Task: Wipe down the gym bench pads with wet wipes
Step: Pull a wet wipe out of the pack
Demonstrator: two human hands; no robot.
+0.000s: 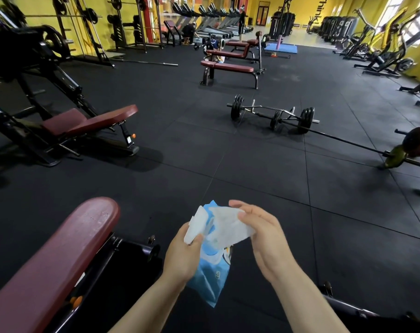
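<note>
White wet wipe [230, 228] is pinched by the right hand [259, 239] above the blue pack [210, 277] gripped by the left hand [182, 255], whose side the maroon bench pad [60, 255] lies on, long axis running away.

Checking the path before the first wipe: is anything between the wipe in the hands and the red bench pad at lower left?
Nothing visible. The right hand pinches the wet wipe above the pack held by the left hand; the bench pad lies bare beside them.
</note>
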